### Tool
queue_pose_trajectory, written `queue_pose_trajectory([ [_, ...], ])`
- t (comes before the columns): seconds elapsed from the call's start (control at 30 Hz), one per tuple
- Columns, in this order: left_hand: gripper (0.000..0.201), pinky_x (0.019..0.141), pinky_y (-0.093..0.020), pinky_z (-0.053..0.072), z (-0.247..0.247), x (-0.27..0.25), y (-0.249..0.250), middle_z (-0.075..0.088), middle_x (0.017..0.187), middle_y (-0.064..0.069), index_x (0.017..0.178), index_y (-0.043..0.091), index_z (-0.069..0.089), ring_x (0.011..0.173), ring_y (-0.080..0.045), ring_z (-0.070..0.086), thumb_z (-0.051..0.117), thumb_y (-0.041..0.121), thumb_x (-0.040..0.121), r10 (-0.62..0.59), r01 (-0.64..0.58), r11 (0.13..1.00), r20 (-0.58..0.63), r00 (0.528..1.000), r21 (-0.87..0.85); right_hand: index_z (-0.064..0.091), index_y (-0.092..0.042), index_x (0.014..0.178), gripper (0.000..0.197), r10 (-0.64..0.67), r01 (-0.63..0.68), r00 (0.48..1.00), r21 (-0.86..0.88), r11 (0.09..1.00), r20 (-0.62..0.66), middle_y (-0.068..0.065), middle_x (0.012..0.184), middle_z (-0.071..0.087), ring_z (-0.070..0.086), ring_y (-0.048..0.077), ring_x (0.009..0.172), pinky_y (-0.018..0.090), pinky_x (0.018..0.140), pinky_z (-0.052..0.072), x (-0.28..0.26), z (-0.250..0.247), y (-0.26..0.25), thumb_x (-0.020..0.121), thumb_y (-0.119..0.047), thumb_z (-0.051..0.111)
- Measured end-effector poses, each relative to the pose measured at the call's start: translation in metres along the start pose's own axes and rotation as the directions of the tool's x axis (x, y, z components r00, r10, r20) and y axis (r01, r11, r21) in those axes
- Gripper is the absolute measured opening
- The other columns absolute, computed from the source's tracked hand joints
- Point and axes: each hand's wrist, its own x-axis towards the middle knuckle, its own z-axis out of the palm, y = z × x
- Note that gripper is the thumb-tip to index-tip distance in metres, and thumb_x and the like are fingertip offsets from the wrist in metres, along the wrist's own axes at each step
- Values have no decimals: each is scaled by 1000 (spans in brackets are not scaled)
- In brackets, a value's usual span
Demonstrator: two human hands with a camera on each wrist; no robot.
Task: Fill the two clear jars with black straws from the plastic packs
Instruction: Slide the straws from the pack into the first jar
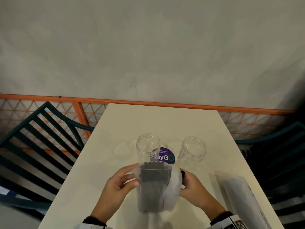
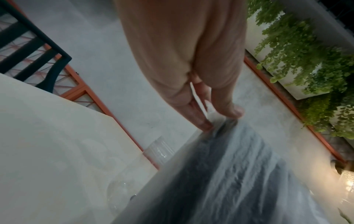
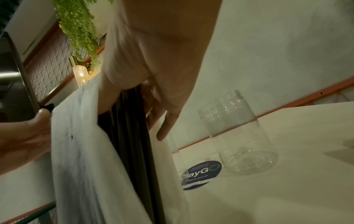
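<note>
Two empty clear jars stand upright on the cream table [image 1: 125,126], the left jar [image 1: 148,146] and the right jar [image 1: 193,152] [image 3: 235,133]. In front of them a frosted plastic pack of black straws [image 1: 153,184] [image 2: 229,174] is held upright above the table. My left hand [image 1: 132,177] [image 2: 210,119] pinches the pack's left plastic edge between thumb and fingers. My right hand [image 1: 186,179] [image 3: 145,98] curls round a bundle of black straws [image 3: 132,136] showing through the pack's open right side. A loose plastic flap [image 1: 173,187] hangs beside them.
A second frosted straw pack [image 1: 239,195] lies flat near the table's right edge. A round purple sticker [image 1: 165,156] sits between the jars. Dark slatted chairs [image 1: 33,146] flank the table on both sides. An orange-framed mesh rail [image 1: 92,113] and a wall stand behind.
</note>
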Motion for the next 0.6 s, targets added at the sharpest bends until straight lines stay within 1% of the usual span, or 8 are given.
queue_pose_trajectory([
  [0.07, 32, 73, -18, 54, 1, 1, 1, 74, 93, -6, 83, 15, 75, 83, -19, 68, 66, -13, 71, 34, -33, 999, -75, 997, 17, 64, -22, 109, 48, -23, 23, 1000, 17, 1000, -3, 1, 104, 72, 67, 13, 97, 21, 85, 52, 1, 3, 2, 63, -32, 72],
  [0.13, 19, 69, -23, 54, 2, 5, -1, 73, 76, -11, 65, 13, 74, 71, -19, 64, 71, -6, 69, 25, -16, 998, -162, 986, 60, 66, -22, 106, 44, -35, 36, 999, 38, 999, -9, 1, 100, 73, 67, 14, 95, 22, 83, 53, 2, 6, 3, 63, -28, 74],
  [0.2, 11, 68, -27, 50, 1, 6, -3, 69, 69, -15, 62, 13, 70, 65, -18, 58, 75, 7, 70, 8, 6, 996, -158, 987, 89, 65, -25, 103, 43, -37, 39, 999, 83, 996, -23, -4, 97, 73, 67, 11, 93, 19, 79, 53, 2, 8, 3, 61, -24, 75],
  [0.3, 13, 65, -21, 45, 4, 5, -6, 61, 63, -4, 66, 18, 62, 63, -10, 52, 67, 30, 70, 19, -8, 992, -89, 996, 124, 66, -15, 95, 37, -48, 54, 998, 139, 989, -52, -8, 86, 73, 66, 4, 82, 16, 72, 50, 1, 9, 6, 59, -22, 71],
  [0.4, 7, 71, -22, 44, 9, 4, -9, 62, 68, 1, 74, 19, 56, 65, -7, 55, 55, 25, 78, 14, -7, 991, -47, 999, 135, 63, -16, 95, 38, -47, 61, 995, 169, 984, -87, -11, 87, 71, 65, 3, 82, 18, 70, 51, 0, 11, 8, 59, -25, 71],
  [0.47, 3, 78, -29, 45, 10, 3, -9, 62, 74, -1, 90, 16, 55, 71, -8, 58, 55, 16, 86, -15, 15, 998, -7, 1000, 57, 59, -20, 94, 37, -38, 58, 994, 194, 979, -105, -17, 84, 68, 62, 0, 79, 16, 66, 50, -1, 10, 9, 60, -29, 71],
  [0.53, 30, 80, -23, 49, 8, 1, -7, 60, 86, -1, 111, 24, 54, 78, -8, 61, 56, 6, 87, -40, 41, 999, 69, 997, -9, 57, -18, 99, 38, -40, 56, 996, 202, 978, -81, -16, 86, 66, 61, 0, 82, 14, 66, 49, -2, 8, 7, 65, -20, 73],
  [0.6, 44, 79, -17, 50, 4, 1, -4, 64, 94, -3, 116, 28, 58, 86, -10, 64, 66, 5, 80, -52, 54, 998, 126, 991, -12, 54, -14, 112, 47, -46, 51, 999, 210, 976, -29, -13, 97, 67, 62, 4, 93, 15, 74, 50, -3, 6, 4, 70, -3, 73],
])
